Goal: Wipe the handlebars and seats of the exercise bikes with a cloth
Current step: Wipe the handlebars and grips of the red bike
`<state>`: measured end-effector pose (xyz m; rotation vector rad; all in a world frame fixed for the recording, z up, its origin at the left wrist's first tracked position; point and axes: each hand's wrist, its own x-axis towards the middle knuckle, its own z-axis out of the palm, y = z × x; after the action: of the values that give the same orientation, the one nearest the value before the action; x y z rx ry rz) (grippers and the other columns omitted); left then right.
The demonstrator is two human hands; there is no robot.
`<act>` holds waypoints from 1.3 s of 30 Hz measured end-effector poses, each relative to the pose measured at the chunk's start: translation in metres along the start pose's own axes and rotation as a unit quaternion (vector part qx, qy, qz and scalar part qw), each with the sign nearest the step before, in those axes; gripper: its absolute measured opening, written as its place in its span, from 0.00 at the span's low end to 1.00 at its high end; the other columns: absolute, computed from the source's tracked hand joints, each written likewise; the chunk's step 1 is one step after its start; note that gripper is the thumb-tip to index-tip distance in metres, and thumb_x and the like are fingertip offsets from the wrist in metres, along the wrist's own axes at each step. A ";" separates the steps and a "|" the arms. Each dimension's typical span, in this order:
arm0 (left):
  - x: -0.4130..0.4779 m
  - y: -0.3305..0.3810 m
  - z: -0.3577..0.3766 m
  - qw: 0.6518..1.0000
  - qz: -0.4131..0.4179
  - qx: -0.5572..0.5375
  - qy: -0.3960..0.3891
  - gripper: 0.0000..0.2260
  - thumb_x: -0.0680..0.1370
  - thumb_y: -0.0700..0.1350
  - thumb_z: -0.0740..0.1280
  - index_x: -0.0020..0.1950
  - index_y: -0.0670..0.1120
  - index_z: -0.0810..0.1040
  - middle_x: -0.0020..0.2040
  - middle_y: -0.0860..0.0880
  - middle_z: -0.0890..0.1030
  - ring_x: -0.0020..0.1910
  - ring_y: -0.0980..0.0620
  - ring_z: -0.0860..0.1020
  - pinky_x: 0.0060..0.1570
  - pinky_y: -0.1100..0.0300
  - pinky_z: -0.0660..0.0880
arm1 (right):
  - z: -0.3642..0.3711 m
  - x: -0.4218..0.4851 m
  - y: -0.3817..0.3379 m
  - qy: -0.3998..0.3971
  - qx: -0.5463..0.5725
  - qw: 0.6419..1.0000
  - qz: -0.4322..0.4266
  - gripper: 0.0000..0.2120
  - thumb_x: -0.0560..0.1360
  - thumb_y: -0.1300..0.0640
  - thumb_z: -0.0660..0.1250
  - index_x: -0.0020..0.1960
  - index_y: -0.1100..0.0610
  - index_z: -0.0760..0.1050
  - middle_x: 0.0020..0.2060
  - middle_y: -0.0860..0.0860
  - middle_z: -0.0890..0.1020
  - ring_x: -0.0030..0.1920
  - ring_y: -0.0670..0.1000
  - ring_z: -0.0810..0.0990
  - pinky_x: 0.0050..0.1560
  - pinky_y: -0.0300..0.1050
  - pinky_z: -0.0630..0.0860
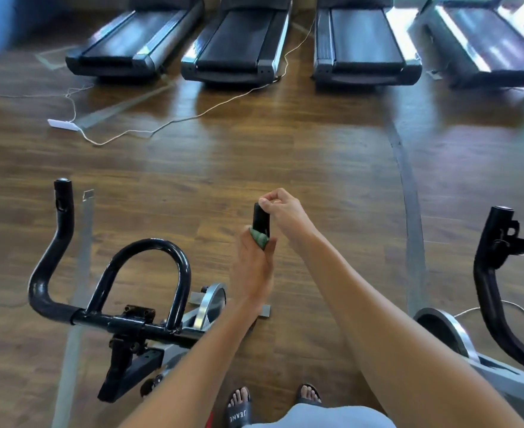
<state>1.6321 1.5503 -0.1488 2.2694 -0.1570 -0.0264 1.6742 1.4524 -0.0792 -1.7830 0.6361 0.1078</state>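
Handlebar [109, 316]: on the near bike [149, 359].
Treadmills [239, 41]: four in a row, well behind the handlebar.
Power strip [63, 124]: on the floor [285, 149], behind the handlebar's left end.
Second bike [495, 288]: well right of the handlebar.
Cloth [259, 237]: around the handlebar's right end, in the left hand [253, 270].
Right hand [280, 208]: on that end's tip, just above the cloth.

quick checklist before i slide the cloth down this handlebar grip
1. Cloth held: ok, the left hand grips the green cloth against the handlebar grip.
2. Grip steadied: ok, the right hand pinches its top end.
3. Next target: ok, the other handlebar horn has nothing on it.
4. Parts already wiped: cannot tell.
5. State of the seat: cannot tell, out of view.
6. Trip risk: ok, the floor cable lies near the treadmills, away from the feet.
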 end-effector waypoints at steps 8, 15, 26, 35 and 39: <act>0.082 -0.005 -0.045 0.868 -0.164 -0.409 -0.231 0.41 0.77 0.73 0.49 0.58 0.35 0.76 0.51 0.33 0.80 0.47 0.38 0.81 0.51 0.45 0.78 | 0.001 -0.026 -0.009 0.107 -0.137 0.983 -0.054 0.09 0.79 0.42 0.64 0.47 0.43 0.79 0.57 0.48 0.75 0.61 0.54 0.69 0.67 0.58 0.64; 0.119 0.011 -0.032 0.790 -0.145 -0.438 -0.404 0.41 0.76 0.72 0.52 0.66 0.37 0.75 0.65 0.29 0.73 0.64 0.33 0.71 0.64 0.41 0.68 | 0.008 -0.034 -0.006 0.178 -0.266 0.939 -0.128 0.13 0.78 0.44 0.66 0.60 0.44 0.80 0.58 0.49 0.70 0.61 0.52 0.65 0.60 0.49 0.60; 0.096 0.001 -0.026 0.750 -0.196 -0.468 -0.423 0.28 0.78 0.63 0.59 0.63 0.41 0.78 0.57 0.37 0.78 0.54 0.41 0.78 0.52 0.50 0.74 | 0.019 -0.033 -0.004 0.214 -0.229 0.945 -0.097 0.10 0.77 0.43 0.67 0.56 0.42 0.82 0.54 0.47 0.71 0.58 0.50 0.67 0.54 0.46 0.58; 0.013 -0.057 -0.033 0.595 -0.417 -0.299 -0.618 0.13 0.76 0.48 0.60 0.40 0.40 0.76 0.34 0.44 0.78 0.31 0.47 0.76 0.42 0.54 0.73 | 0.023 -0.033 -0.001 0.208 -0.152 0.963 -0.074 0.11 0.78 0.45 0.67 0.58 0.43 0.81 0.58 0.48 0.71 0.64 0.52 0.67 0.59 0.48 0.57; 0.008 -0.075 -0.053 0.559 -0.393 -0.083 -0.725 0.17 0.80 0.52 0.57 0.44 0.40 0.76 0.41 0.44 0.78 0.36 0.48 0.76 0.39 0.55 0.75 | 0.025 -0.034 0.002 0.206 -0.139 0.965 -0.080 0.11 0.79 0.45 0.66 0.59 0.43 0.80 0.55 0.47 0.69 0.63 0.52 0.67 0.58 0.47 0.57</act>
<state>1.6513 1.6371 -0.1711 1.3223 0.0461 -2.2550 1.6505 1.4876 -0.0758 -2.1457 0.7962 -0.3060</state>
